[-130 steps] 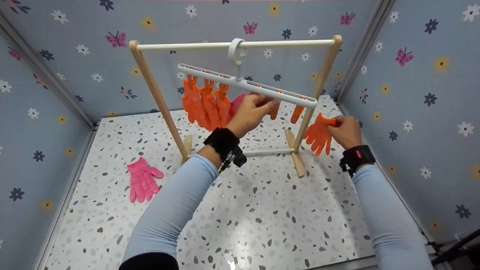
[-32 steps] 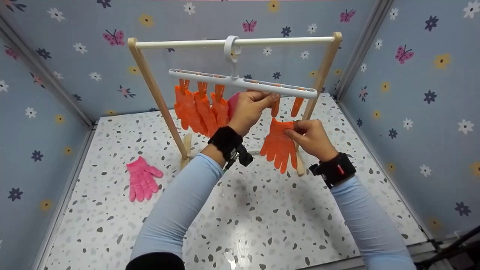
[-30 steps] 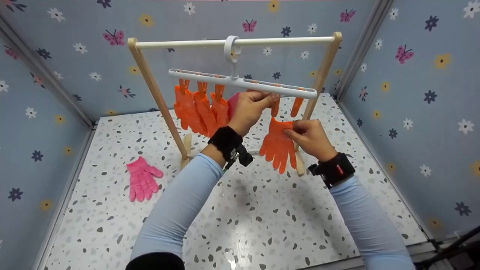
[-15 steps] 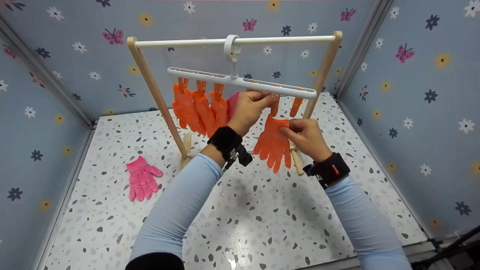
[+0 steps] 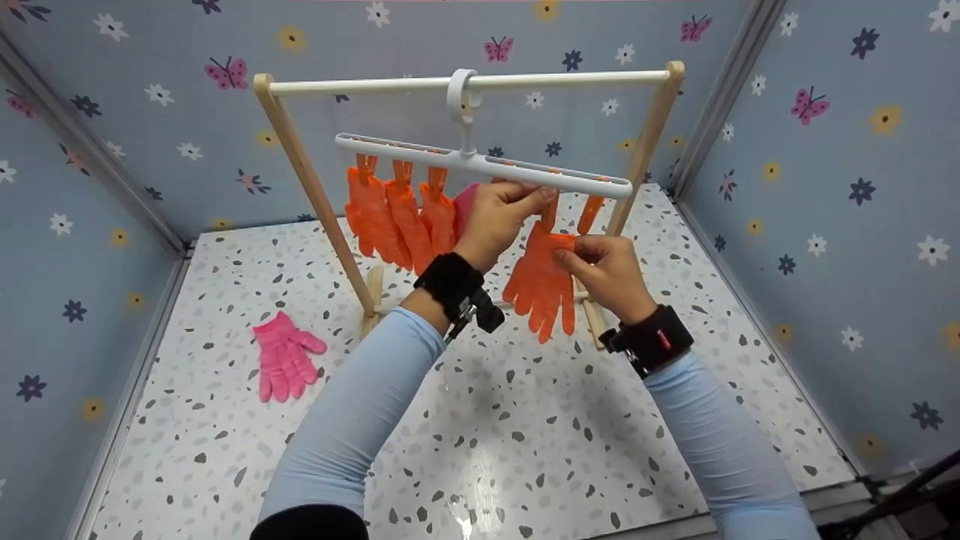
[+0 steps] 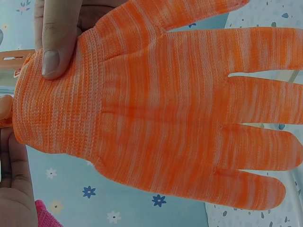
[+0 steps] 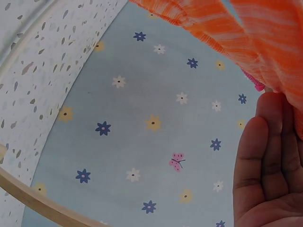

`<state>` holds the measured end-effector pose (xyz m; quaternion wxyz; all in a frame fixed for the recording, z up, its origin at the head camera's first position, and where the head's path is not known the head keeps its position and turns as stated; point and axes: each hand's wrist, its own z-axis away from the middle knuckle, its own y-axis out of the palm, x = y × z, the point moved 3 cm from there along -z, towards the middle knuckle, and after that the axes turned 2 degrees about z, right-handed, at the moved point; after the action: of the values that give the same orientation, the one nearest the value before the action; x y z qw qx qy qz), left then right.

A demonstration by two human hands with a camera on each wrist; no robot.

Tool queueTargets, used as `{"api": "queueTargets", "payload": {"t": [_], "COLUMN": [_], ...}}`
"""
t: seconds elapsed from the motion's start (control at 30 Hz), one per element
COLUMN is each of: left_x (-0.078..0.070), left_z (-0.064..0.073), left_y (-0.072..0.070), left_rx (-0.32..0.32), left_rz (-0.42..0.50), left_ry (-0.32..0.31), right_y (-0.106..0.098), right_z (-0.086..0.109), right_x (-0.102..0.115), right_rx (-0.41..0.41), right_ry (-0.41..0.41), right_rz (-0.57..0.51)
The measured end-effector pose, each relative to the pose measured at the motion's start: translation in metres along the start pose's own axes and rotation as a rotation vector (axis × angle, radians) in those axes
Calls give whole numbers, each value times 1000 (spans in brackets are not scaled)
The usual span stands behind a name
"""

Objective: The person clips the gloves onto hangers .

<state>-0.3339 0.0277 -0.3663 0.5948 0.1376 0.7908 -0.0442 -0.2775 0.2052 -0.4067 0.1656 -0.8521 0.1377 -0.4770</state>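
Observation:
My left hand pinches the upper part of an orange clothespin under the white hanger bar. Just below, an orange knit glove hangs fingers down. My right hand pinches its cuff at the right side. In the left wrist view the glove fills the middle, its cuff edge against the clothespin; how far the cuff is inside it cannot be told. The right thumb lies on the cuff. A pink glove is mostly hidden behind my left hand.
Several orange gloves hang from clothespins on the hanger's left half. Another clothespin hangs at its right end. The hanger hooks over a wooden rack's white rail. A pink glove lies on the speckled surface at left.
My right hand has brought the orange glove in from the far right, then slightly left and up to the clothespin. My left hand has kept its pinch, and the hanger hangs more level than earlier.

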Motion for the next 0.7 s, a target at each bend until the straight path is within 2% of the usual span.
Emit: {"api": "queueTargets", "payload": {"t": [0.23,0.7], "left_x": [-1,1], "left_z": [2,0], "left_y": [-1,-3], "left_rx": [11,29], "left_rz": [3,-4], "left_ry": [-1,37], "right_y": [3,5], "right_z": [-1,-7], "right_x": [2,5], "right_rx": [-6,-32], "right_ry": [8,-3], "right_rz": [-31,-20]}}
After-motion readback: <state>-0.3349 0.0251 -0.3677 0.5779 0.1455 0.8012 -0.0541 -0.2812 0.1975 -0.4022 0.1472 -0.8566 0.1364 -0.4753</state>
